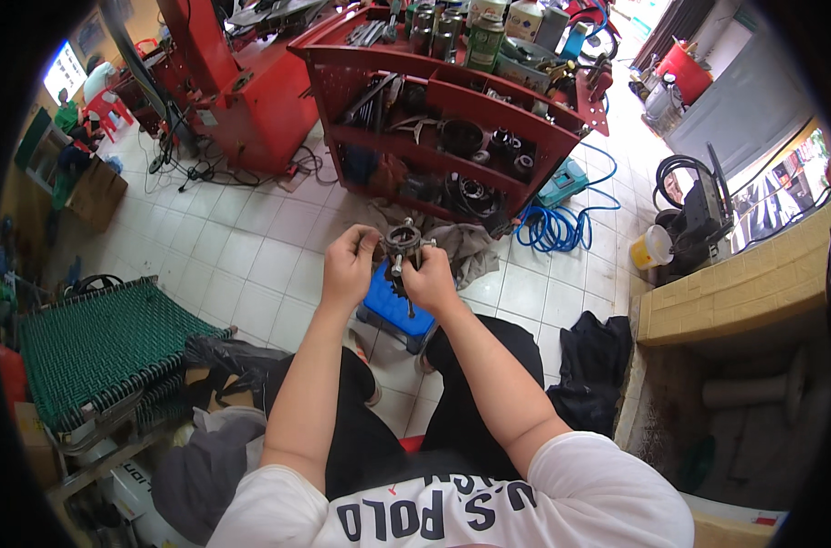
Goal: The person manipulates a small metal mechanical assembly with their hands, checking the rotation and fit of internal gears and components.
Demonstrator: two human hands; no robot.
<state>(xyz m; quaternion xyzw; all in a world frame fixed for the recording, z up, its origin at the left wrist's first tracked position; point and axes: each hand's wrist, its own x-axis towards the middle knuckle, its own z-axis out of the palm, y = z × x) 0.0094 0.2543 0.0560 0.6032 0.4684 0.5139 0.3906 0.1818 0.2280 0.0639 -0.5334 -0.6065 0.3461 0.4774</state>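
In front of me my right hand (430,278) grips a dark, greasy metal part (404,239) with a ring on top and metal posts reaching down. My left hand (349,266) is closed just left of that part, fingertips pinched on something too small to make out. Below the part sits a blue low box or stool (382,304), partly hidden by it and my hands. A crumpled grey cloth (477,260) lies on the tiles behind my right hand.
A red tool cart (525,189) stands ahead, beside coiled blue hose (552,228). Red machinery (260,128) is upper left, with people (100,78) farther back. A green woven folding bed (105,352) is left; black cloth (587,374) and a yellow ledge (735,292) are right.
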